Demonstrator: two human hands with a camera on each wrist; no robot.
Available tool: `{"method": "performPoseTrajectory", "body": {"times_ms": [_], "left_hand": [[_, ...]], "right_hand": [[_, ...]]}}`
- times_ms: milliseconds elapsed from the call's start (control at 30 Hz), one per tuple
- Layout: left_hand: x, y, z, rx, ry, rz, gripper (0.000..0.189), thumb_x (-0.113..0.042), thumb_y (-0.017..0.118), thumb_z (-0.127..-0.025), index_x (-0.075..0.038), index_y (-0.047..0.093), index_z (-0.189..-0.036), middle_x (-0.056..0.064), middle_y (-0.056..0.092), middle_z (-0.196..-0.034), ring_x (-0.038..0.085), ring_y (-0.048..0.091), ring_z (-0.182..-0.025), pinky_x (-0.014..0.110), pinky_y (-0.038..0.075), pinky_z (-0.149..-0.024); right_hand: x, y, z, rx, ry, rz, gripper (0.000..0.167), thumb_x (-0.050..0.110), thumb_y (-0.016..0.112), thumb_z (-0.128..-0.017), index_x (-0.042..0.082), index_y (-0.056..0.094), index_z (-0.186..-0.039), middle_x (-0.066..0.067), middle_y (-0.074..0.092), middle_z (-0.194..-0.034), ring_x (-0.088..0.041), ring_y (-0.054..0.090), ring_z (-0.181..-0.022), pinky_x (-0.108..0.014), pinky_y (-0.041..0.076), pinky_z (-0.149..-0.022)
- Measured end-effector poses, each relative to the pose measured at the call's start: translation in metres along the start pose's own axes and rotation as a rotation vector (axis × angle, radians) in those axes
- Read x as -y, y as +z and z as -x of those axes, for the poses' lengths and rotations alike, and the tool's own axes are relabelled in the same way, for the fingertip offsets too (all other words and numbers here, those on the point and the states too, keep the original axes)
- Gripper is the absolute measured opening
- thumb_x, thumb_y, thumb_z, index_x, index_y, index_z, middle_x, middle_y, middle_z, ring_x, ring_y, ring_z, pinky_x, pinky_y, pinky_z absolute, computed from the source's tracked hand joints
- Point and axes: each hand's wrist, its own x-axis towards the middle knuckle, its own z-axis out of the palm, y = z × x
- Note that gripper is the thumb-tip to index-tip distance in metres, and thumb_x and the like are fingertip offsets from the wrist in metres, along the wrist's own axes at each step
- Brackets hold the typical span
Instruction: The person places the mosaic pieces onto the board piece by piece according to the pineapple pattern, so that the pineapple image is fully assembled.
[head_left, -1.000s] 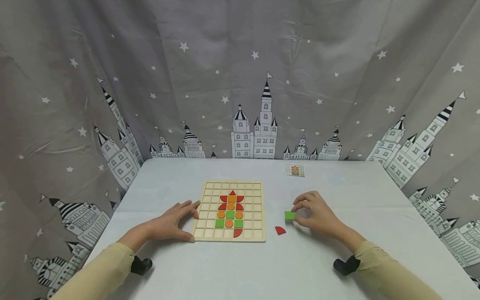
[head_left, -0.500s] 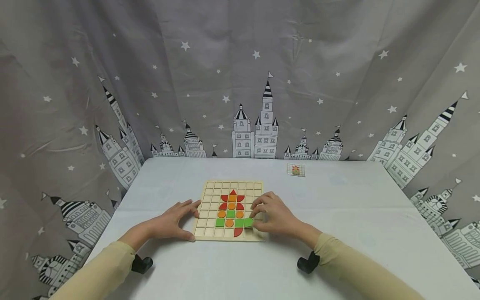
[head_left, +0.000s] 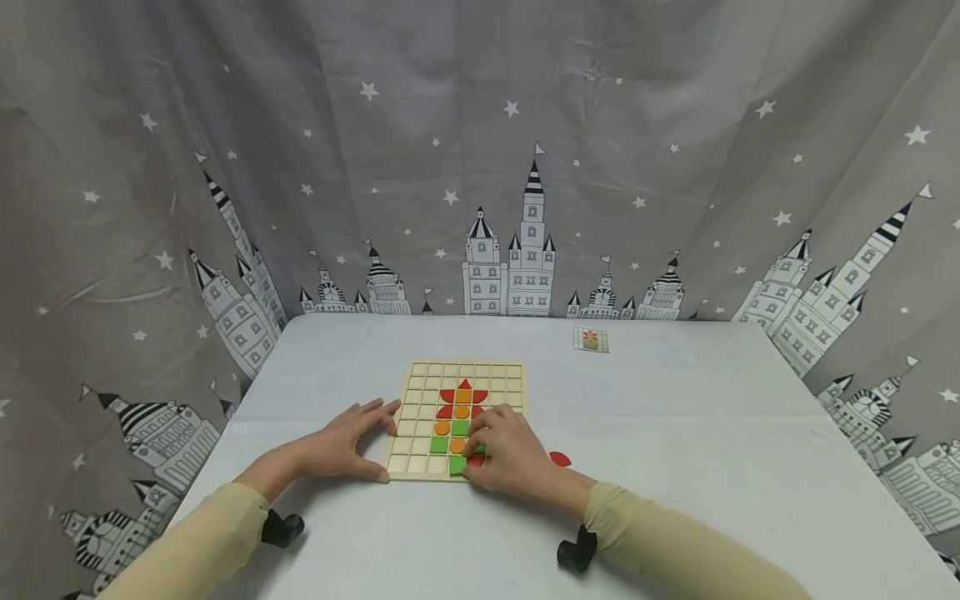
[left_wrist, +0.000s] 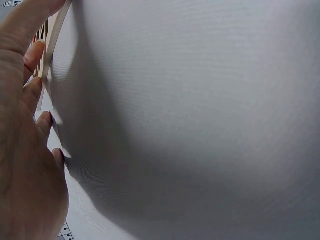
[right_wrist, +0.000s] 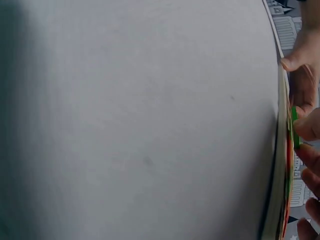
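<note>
A wooden grid board (head_left: pixel 420 400) lies on the white table and bears a figure of red, orange and green flat tiles. My right hand (head_left: pixel 513 458) is over the board's front part and pinches a green square tile (head_left: pixel 457 465) at the front row. The right wrist view shows that green tile (right_wrist: pixel 295 125) standing on edge between thumb and fingertip, just above the board. Some tiles at the figure's right side are hidden under this hand. My left hand (head_left: pixel 341 443) rests at the board's left side, thumb and fingers touching its edge, fingers loosely extended.
A red quarter-circle tile (head_left: pixel 559 459) lies on the table (head_left: pixel 675 433) right of the board, partly behind the right wrist. Farther back is a small pattern card (head_left: pixel 591 339). A grey curtain (head_left: pixel 375 167) with castles hangs behind the table.
My right hand has carried the green square tile from the table at the right, leftward over the board to its front row. My left hand has stayed at the board's edge.
</note>
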Motion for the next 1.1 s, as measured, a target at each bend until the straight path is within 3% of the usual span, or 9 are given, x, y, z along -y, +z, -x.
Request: {"method": "performPoseTrajectory", "body": {"times_ms": [400, 800, 967, 1100], "left_hand": [[0.002, 0.0, 0.0, -0.001, 0.008, 0.002, 0.057, -0.056, 0.087, -0.073, -0.029, 0.056, -0.113, 0.01, 0.026, -0.167, 0.048, 0.011, -0.153, 0.066, 0.003, -0.122], [0.0, -0.001, 0.0, -0.002, 0.019, 0.001, 0.058, -0.056, 0.087, -0.073, -0.027, 0.056, -0.113, 0.011, 0.027, -0.167, 0.048, 0.012, -0.153, 0.066, 0.002, -0.121], [-0.001, -0.001, 0.0, 0.003, 0.006, 0.002, 0.058, -0.055, 0.087, -0.073, -0.028, 0.056, -0.113, 0.011, 0.026, -0.167, 0.048, 0.011, -0.153, 0.066, 0.002, -0.121], [-0.002, -0.001, 0.0, 0.006, 0.002, 0.003, 0.058, -0.055, 0.087, -0.073, -0.028, 0.056, -0.113, 0.011, 0.026, -0.167, 0.047, 0.011, -0.153, 0.066, 0.002, -0.121]], "right_hand": [[0.006, 0.004, -0.002, 0.022, 0.065, 0.02, 0.015, 0.04, 0.081, -0.081, 0.026, 0.076, -0.087, 0.009, 0.064, -0.111, -0.015, 0.048, -0.111, -0.035, 0.045, -0.097], [0.008, 0.006, -0.005, 0.015, 0.091, 0.0, 0.015, 0.037, 0.082, -0.081, 0.025, 0.076, -0.088, 0.009, 0.062, -0.109, -0.014, 0.047, -0.108, -0.034, 0.044, -0.094], [0.0, -0.004, -0.004, 0.041, 0.131, -0.026, 0.018, 0.04, 0.081, -0.083, 0.025, 0.076, -0.093, 0.007, 0.063, -0.114, -0.017, 0.047, -0.11, -0.038, 0.043, -0.096], [-0.018, -0.025, 0.0, 0.023, 0.168, -0.068, 0.016, 0.033, 0.078, -0.084, 0.023, 0.077, -0.097, 0.004, 0.063, -0.116, -0.021, 0.048, -0.112, -0.041, 0.043, -0.095]]}}
